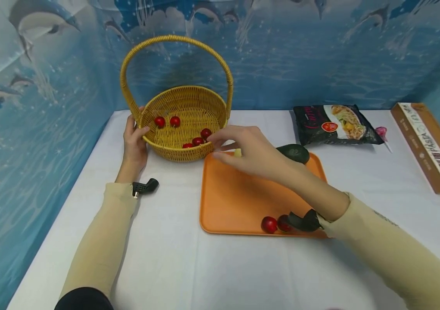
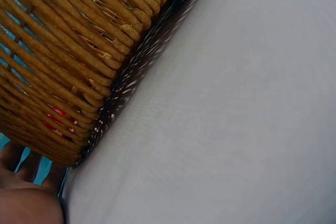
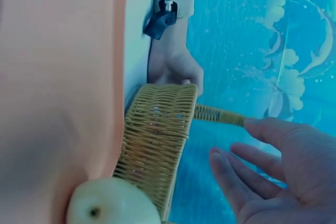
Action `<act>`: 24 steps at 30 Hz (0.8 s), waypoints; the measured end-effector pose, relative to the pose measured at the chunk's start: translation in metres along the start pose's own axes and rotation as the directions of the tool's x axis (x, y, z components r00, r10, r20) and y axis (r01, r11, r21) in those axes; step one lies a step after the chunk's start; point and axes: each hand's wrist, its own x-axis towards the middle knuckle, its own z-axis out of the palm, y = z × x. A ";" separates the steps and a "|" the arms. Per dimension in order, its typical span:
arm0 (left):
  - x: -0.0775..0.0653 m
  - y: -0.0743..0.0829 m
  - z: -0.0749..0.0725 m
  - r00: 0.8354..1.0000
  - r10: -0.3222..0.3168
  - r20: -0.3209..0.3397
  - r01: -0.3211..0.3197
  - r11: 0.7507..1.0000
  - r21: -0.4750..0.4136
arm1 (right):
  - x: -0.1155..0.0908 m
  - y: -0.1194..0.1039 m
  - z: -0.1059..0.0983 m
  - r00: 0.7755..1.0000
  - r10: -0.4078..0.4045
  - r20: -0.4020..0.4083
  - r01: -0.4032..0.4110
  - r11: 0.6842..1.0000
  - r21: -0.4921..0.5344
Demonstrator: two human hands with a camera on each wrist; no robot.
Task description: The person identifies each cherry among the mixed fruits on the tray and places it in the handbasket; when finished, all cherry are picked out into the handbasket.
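Observation:
A yellow wicker basket (image 1: 186, 153) with a tall handle holds several glossy round red fruits (image 1: 175, 122), which look like cherries. My left hand (image 1: 134, 144) grips its left side, thumb over the rim, and the fingers (image 2: 31, 169) curl round the weave in the left wrist view. At the right rim, my right hand (image 1: 248, 150) hovers with fingertips beside a red fruit (image 1: 206, 133). Spread fingers and thumb hold nothing in the right wrist view. Below that hand lies an orange tray (image 1: 235, 202) with two red fruits (image 1: 269, 224) near its front edge.
A dark green, avocado-like item (image 1: 294, 153) lies at the tray's back, near a pale round fruit (image 3: 113, 203) partly hidden by my right hand. Farther right are a black food packet (image 1: 334, 125), a wrapped lollipop (image 1: 382, 132) and a brown pasta box (image 1: 431, 148). Dolphin-print curtains border the table.

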 end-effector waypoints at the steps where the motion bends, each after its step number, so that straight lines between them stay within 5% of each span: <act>1: 0.000 0.000 0.000 1.000 0.000 0.001 0.000 1.000 0.003 | -0.005 0.000 -0.001 1.000 -0.005 0.004 0.005 1.000 -0.002; 16: -0.001 -0.001 -0.001 1.000 -0.006 -0.006 0.006 1.000 0.019 | -0.088 0.010 -0.014 0.997 0.067 0.042 -0.065 0.997 -0.049; 24: 0.000 -0.002 -0.002 1.000 -0.002 0.002 0.002 1.000 0.029 | -0.118 0.019 -0.014 0.986 0.070 0.149 -0.073 0.997 0.014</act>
